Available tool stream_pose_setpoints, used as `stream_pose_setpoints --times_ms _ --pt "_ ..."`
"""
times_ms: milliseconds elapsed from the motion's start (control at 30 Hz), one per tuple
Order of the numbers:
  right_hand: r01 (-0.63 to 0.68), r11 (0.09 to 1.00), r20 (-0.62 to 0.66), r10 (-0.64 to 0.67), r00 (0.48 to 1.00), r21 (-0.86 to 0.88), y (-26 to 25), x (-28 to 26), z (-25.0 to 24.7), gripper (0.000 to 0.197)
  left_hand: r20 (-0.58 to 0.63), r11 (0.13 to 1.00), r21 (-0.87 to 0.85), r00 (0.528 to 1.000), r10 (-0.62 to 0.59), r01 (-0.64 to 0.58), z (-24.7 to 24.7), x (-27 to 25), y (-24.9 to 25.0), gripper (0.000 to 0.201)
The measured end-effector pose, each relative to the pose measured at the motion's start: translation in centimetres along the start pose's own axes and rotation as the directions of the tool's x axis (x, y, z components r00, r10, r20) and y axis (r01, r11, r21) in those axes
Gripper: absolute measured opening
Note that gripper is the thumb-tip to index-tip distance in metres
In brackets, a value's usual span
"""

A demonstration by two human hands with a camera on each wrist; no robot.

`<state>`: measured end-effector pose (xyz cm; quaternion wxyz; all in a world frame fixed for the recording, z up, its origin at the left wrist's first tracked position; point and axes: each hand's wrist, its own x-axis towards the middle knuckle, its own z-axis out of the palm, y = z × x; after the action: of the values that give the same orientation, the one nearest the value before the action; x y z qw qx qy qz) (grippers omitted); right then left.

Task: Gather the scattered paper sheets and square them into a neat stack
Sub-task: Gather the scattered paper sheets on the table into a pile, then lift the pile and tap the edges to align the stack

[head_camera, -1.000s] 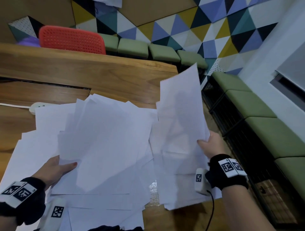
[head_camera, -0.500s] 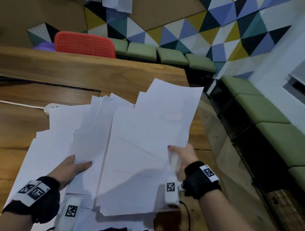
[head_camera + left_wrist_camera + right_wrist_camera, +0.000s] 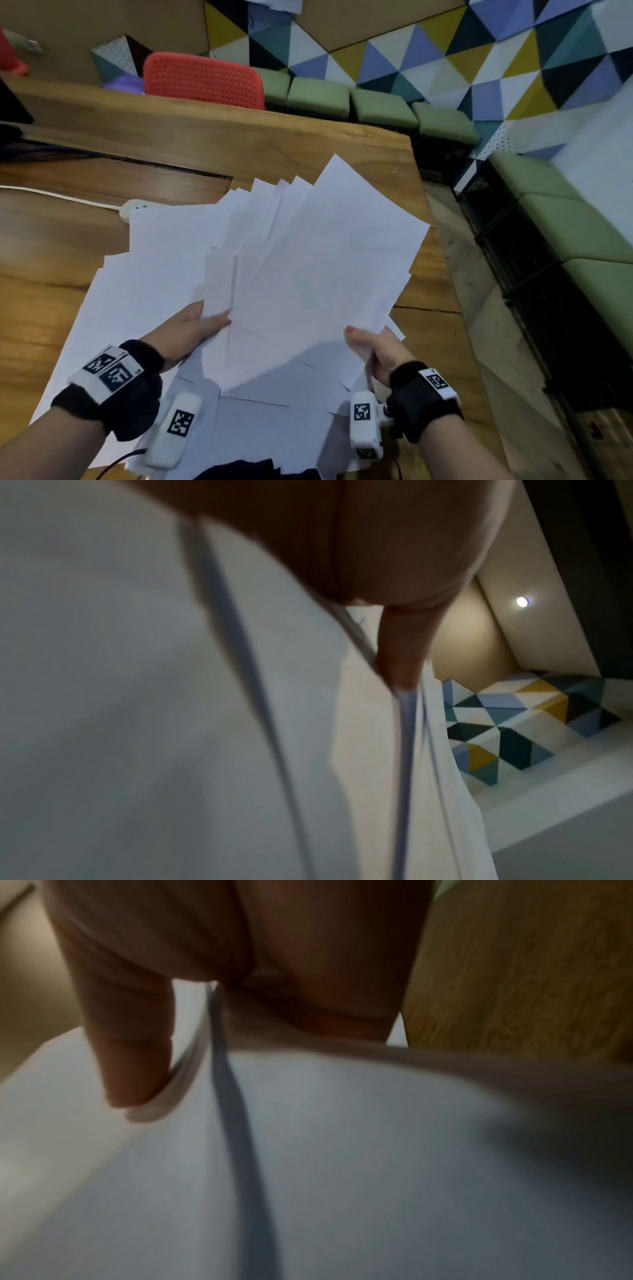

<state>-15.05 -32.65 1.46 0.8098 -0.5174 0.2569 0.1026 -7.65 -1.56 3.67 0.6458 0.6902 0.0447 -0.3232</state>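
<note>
Paper sheets (image 3: 308, 274): white, fanned and overlapping unevenly, on the near part of the wooden table (image 3: 239, 137).
Left hand (image 3: 185, 329): thumb on top of the sheets' left edge, fingers beneath, pinching several.
Right hand (image 3: 376, 346): thumb over the fan's lower right corner, gripping it.
Power strip (image 3: 133, 206): white, partly hidden under the far-left sheets.

Bare wood of the worktop (image 3: 239, 150) is seen beyond the paper sheets (image 3: 308, 274) and to their left, where a hand could be passed. On the left side a white power strip (image 3: 135, 207) with its cable is lying, just beside the sheets.
</note>
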Motion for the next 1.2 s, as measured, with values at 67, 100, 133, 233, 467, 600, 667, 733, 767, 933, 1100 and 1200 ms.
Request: stream_pose_setpoints --times_ms 67,100,133,233,467,600,667,733,767,933,1100,1200 --pt "0.01 1.0 -0.012 -0.01 1.0 -0.026 0.3 -0.2 0.2 0.059 0.031 1.0 0.01 1.0 -0.004 0.004 0.5 -0.1 0.4 0.111" --pt "0.02 1.0 0.003 -0.02 1.0 -0.021 0.5 -0.2 0.4 0.06 0.078 0.999 0.028 0.997 0.025 -0.027 1.1 -0.2 0.7 0.109" --pt "0.02 1.0 0.03 -0.019 0.999 -0.015 0.8 -0.3 0.6 0.062 0.098 0.993 0.083 0.992 0.08 -0.088 1.6 -0.2 0.7 0.104" --pt "0.005 0.998 0.074 -0.001 0.997 -0.055 1.9 -0.4 1.5 0.042 0.026 0.977 0.147 0.988 0.153 -0.156 2.0 -0.1 0.2 0.081" --pt "-0.038 0.97 -0.159 -0.001 0.987 -0.24 2.9 1.2 0.2 0.096 -0.496 0.944 0.313 0.865 0.073 0.1 -3.0 1.2 -1.0 0.051" --pt "-0.026 0.967 -0.197 -0.026 0.98 -0.254 3.7 1.8 -0.9 0.105 -0.858 0.821 0.296 0.514 0.004 0.489 -9.5 -0.1 -3.2 0.076" --pt "-0.03 0.962 -0.246 -0.038 0.969 -0.27 4.5 2.2 -1.7 0.123 -0.902 0.759 0.219 0.423 -0.082 0.613 -10.9 -0.9 -3.9 0.083" --pt "-0.077 0.96 -0.242 0.009 0.97 -0.271 4.2 2.0 -1.7 0.126 -0.901 0.693 0.244 0.423 -0.097 0.678 -11.1 -0.8 -4.1 0.088" --pt "-0.086 0.96 -0.244 0.02 0.97 -0.265 4.1 2.1 -1.6 0.118 -0.889 0.664 0.268 0.444 -0.108 0.698 -10.9 -0.5 -3.8 0.091" --pt "-0.124 0.951 -0.201 0.067 0.977 -0.284 3.4 2.1 -1.2 0.093 -0.786 0.713 0.347 0.603 -0.133 0.61 -10.4 2.6 -3.3 0.102" --pt "-0.162 0.956 -0.255 0.097 0.962 -0.246 3.8 2.1 -1.7 0.048 -0.746 0.646 0.419 0.647 -0.155 0.638 -8.4 4.0 -2.3 0.113" --pt "-0.153 0.962 -0.22 0.102 0.97 -0.227 3.6 1.9 -1.3 0.039 -0.788 0.568 0.455 0.607 -0.102 0.686 -6.0 4.1 -1.0 0.092"
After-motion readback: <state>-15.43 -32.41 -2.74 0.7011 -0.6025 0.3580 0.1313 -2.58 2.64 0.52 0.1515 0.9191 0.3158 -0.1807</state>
